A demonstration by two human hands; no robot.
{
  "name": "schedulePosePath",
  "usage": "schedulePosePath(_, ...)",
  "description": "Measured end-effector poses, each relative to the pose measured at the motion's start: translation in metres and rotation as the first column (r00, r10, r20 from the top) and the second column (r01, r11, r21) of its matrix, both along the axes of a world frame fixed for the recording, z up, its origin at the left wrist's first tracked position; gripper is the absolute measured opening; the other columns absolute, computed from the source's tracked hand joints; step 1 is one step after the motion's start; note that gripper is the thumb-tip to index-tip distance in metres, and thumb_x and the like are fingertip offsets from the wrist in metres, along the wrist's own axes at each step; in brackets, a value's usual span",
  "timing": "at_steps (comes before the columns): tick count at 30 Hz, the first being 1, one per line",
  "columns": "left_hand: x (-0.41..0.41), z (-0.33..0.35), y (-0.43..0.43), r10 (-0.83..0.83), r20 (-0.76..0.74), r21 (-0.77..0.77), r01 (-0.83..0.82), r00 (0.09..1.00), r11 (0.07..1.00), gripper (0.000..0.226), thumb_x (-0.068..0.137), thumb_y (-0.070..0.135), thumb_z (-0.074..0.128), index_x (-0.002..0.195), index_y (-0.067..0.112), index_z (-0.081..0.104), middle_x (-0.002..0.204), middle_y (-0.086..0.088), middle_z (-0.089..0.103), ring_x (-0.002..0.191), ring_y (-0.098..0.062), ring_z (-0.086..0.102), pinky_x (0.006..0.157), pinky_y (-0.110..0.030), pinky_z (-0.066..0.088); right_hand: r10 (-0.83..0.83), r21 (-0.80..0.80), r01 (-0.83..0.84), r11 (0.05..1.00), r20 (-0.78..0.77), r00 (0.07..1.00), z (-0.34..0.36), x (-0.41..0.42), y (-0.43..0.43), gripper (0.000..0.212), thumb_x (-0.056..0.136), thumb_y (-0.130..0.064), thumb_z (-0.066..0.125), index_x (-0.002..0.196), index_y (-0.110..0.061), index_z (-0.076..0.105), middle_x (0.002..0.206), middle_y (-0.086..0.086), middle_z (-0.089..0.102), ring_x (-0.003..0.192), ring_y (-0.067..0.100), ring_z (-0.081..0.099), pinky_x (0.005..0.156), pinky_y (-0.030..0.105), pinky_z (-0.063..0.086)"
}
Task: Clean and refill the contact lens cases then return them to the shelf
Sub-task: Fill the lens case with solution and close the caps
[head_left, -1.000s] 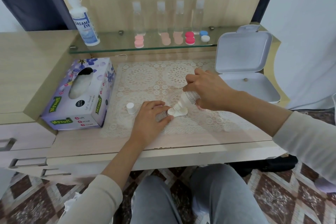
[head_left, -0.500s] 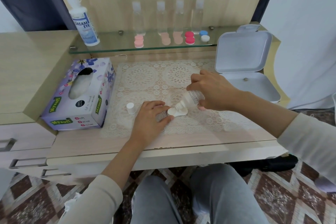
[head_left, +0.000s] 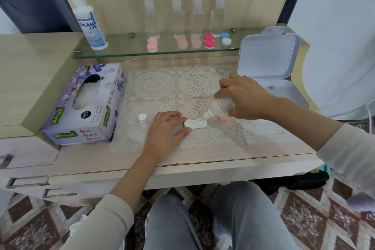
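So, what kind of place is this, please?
Probably a dressing table at home, used for contact lens care: a glass shelf holds lens cases and a solution bottle, and a tissue box and lace mat lie below.

Glass shelf (head_left: 121,51) gleams against matt pale wood desk (head_left: 36,63). Lace mat (head_left: 158,89) is openwork cloth. Case (head_left: 195,124) and box (head_left: 269,57) look smooth plastic; tissue box (head_left: 89,126) glossy card.

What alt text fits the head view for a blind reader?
A person's right hand tips a small bottle nozzle-down over a white contact lens case on a lace mat, while the left hand holds it. A tissue box sits left; more cases line a glass shelf.
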State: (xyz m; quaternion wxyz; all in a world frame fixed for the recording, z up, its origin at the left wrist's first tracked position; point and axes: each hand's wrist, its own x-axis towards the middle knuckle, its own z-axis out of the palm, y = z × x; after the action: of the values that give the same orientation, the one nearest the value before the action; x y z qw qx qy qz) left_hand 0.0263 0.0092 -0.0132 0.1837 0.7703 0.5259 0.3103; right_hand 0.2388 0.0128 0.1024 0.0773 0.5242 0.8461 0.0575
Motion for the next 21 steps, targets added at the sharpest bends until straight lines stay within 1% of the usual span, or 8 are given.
schedulePosePath(2,-0.0001,-0.0005,-0.0001,-0.001,0.006,0.000,0.001,1.000,1.000,0.031,0.077,0.032,0.070,0.106,0.020,0.069,0.115,0.006,0.059,0.111,-0.011,0.043,0.088,-0.008,0.023,0.005,0.005,-0.005,1.000,0.002,1.000,0.0002,-0.0009,0.0004,0.057,0.078,-0.038,0.067,0.130,-0.024,0.050,0.110,-0.004,0.048,0.091,0.011,0.031,0.072,0.023,0.023)
schedulePosePath(5,-0.0005,-0.0011,0.0003,-0.004,0.002,-0.002,0.004,1.000,1.000,0.031,0.077,0.032,0.070,0.106,0.019,0.069,0.115,0.006,0.059,0.111,-0.012,0.044,0.086,-0.003,0.022,0.015,0.010,-0.015,1.000,0.005,1.000,0.0006,-0.0016,0.0010,0.053,0.079,-0.032,0.066,0.130,-0.024,0.050,0.110,-0.004,0.048,0.094,0.013,0.034,0.073,0.024,0.024)
schedulePosePath(7,-0.0004,-0.0002,0.0003,-0.004,0.002,-0.006,0.004,1.000,1.000,0.031,0.078,0.032,0.070,0.106,0.020,0.069,0.116,0.006,0.059,0.112,-0.012,0.043,0.087,-0.005,0.022,0.020,0.015,-0.020,1.000,0.009,1.000,0.0002,-0.0018,0.0010,0.052,0.080,-0.029,0.065,0.130,-0.024,0.050,0.109,-0.004,0.048,0.097,0.015,0.036,0.073,0.024,0.024)
schedulePosePath(10,-0.0003,0.0004,-0.0001,-0.005,0.009,-0.012,0.005,1.000,1.000,0.031,0.078,0.032,0.070,0.107,0.020,0.068,0.116,0.007,0.058,0.113,-0.011,0.043,0.090,-0.012,0.024,0.017,0.014,-0.017,1.000,-0.004,1.000,-0.0011,-0.0012,0.0014,0.051,0.081,-0.027,0.064,0.130,-0.024,0.050,0.107,-0.005,0.046,0.094,0.013,0.033,0.073,0.024,0.023)
schedulePosePath(13,-0.0002,-0.0006,0.0004,-0.003,0.015,-0.012,0.003,1.000,1.000,0.031,0.078,0.032,0.070,0.106,0.020,0.069,0.116,0.007,0.058,0.113,-0.011,0.043,0.089,-0.010,0.024,0.023,0.029,-0.022,0.999,-0.014,1.000,-0.0027,-0.0004,0.0026,0.050,0.081,-0.022,0.063,0.129,-0.024,0.051,0.104,-0.007,0.045,0.089,0.011,0.027,0.073,0.024,0.023)
schedulePosePath(16,0.0001,-0.0011,0.0010,-0.001,0.009,-0.005,0.001,1.000,1.000,0.031,0.077,0.031,0.071,0.106,0.020,0.069,0.115,0.007,0.059,0.112,-0.012,0.044,0.090,-0.014,0.026,0.020,0.026,-0.020,0.999,-0.023,1.000,-0.0032,-0.0008,0.0031,0.049,0.081,-0.021,0.063,0.129,-0.024,0.051,0.099,-0.008,0.041,0.088,0.010,0.025,0.072,0.023,0.022)
schedulePosePath(21,0.0001,-0.0010,0.0011,0.001,0.010,-0.001,-0.001,1.000,1.000,0.030,0.077,0.032,0.071,0.105,0.020,0.069,0.115,0.007,0.059,0.111,-0.012,0.044,0.091,-0.017,0.027,0.022,0.026,-0.021,0.999,-0.029,0.999,-0.0031,-0.0002,0.0035,0.048,0.081,-0.021,0.063,0.128,-0.024,0.052,0.094,-0.010,0.033,0.088,0.010,0.025,0.072,0.024,0.021)
